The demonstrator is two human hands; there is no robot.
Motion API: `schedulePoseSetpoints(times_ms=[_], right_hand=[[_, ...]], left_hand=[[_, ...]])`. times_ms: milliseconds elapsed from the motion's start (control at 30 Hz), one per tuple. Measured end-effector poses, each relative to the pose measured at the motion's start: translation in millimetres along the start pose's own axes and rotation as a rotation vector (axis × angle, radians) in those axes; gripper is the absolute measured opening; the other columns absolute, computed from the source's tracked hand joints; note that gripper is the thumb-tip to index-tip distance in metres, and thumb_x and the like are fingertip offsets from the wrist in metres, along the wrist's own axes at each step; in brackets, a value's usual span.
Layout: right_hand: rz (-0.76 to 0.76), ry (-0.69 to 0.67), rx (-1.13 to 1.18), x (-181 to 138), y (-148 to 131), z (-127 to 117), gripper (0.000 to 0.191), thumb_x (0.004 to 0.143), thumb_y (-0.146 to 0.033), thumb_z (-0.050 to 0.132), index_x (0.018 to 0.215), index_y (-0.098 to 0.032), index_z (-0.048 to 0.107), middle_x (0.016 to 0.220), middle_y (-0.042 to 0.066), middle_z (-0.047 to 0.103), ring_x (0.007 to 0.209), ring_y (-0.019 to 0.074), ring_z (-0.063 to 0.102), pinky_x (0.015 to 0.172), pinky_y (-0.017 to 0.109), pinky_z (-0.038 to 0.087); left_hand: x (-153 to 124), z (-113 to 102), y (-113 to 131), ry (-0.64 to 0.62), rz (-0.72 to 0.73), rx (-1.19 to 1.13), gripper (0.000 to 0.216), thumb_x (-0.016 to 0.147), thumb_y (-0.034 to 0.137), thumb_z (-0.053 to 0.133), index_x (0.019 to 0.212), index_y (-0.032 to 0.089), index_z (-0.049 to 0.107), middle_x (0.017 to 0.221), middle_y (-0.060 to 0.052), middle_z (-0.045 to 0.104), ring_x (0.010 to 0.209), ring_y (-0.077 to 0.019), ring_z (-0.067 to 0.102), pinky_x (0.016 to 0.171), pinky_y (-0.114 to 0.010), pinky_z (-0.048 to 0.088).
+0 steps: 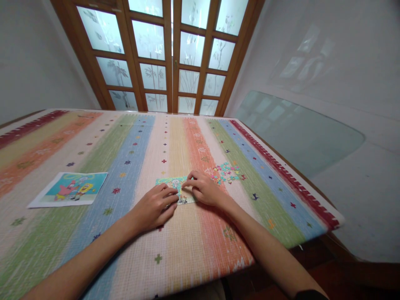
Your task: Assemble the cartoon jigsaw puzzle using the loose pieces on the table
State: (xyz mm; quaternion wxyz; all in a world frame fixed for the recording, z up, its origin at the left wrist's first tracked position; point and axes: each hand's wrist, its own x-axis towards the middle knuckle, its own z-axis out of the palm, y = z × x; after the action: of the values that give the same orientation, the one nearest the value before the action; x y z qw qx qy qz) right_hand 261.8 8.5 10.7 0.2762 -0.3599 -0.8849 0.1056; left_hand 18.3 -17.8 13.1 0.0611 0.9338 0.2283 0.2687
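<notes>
A small, partly assembled jigsaw puzzle point(170, 182) lies on the striped tablecloth point(140, 146) in front of me. My left hand point(154, 208) rests at its near left edge, fingers stretched flat and touching the pieces. My right hand point(203, 189) lies over the puzzle's right part, fingers bent and pressed down on it; whether a piece sits under the fingertips I cannot make out. A heap of loose puzzle pieces point(226, 173) lies just to the right of my right hand.
A printed cartoon picture point(70, 189) lies flat on the left of the table. The table's right edge point(300, 187) drops off near a pale wall. Wooden glass-paned doors point(171, 54) stand behind the table's far side.
</notes>
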Motion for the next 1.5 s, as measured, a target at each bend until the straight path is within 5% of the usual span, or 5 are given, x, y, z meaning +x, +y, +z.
schedulePoseSetpoints(times_ms=[267,500,733,1200,1500], right_hand=[[0.198,0.069,-0.183,-25.7,53.4,-78.0,0.020,0.078,-0.004,0.059,0.082,-0.018,0.073,0.090,0.007,0.064,0.087,0.0212,0.059,0.081,0.034,0.044],[0.480,-0.190,-0.177,-61.9,75.5,-125.5,0.012,0.077,-0.022,0.070,0.087,-0.019,0.075,0.083,0.004,0.067,0.071,0.0170,0.057,0.071,0.030,0.043],[0.661,-0.360,-0.112,-69.1,81.7,-129.1,0.021,0.075,-0.027,0.077,0.093,-0.018,0.078,0.082,0.005,0.068,0.070,0.0174,0.058,0.067,0.028,0.044],[0.625,-0.383,-0.069,-60.9,76.0,-121.4,0.026,0.077,-0.025,0.075,0.102,-0.018,0.077,0.084,0.005,0.070,0.073,0.0174,0.059,0.068,0.028,0.044],[0.613,-0.324,0.075,-61.0,77.9,-114.3,0.012,0.074,-0.020,0.071,0.084,-0.018,0.066,0.075,0.002,0.066,0.069,0.0161,0.058,0.066,0.028,0.044]], left_hand=[[-1.1,1.2,-2.1,0.008,0.017,-0.001,0.022,0.103,0.020,0.047,0.106,0.016,0.068,0.111,-0.010,0.069,0.100,-0.0253,0.061,0.091,-0.046,0.051],[-2.5,3.1,-3.8,0.012,0.018,0.012,0.021,0.104,0.021,0.047,0.107,0.016,0.067,0.113,-0.009,0.069,0.100,-0.0261,0.059,0.091,-0.046,0.051],[-3.0,2.8,-2.7,0.010,0.005,0.017,0.020,0.103,0.021,0.049,0.108,0.017,0.067,0.113,-0.009,0.069,0.100,-0.0261,0.059,0.090,-0.045,0.051],[-4.1,2.6,-3.2,0.003,0.001,0.012,0.020,0.103,0.021,0.049,0.109,0.017,0.068,0.113,-0.009,0.070,0.100,-0.0260,0.059,0.089,-0.045,0.051],[-4.4,3.5,-3.8,-0.004,0.008,0.015,0.020,0.103,0.021,0.048,0.110,0.017,0.067,0.114,-0.009,0.069,0.101,-0.0262,0.059,0.091,-0.046,0.052]])
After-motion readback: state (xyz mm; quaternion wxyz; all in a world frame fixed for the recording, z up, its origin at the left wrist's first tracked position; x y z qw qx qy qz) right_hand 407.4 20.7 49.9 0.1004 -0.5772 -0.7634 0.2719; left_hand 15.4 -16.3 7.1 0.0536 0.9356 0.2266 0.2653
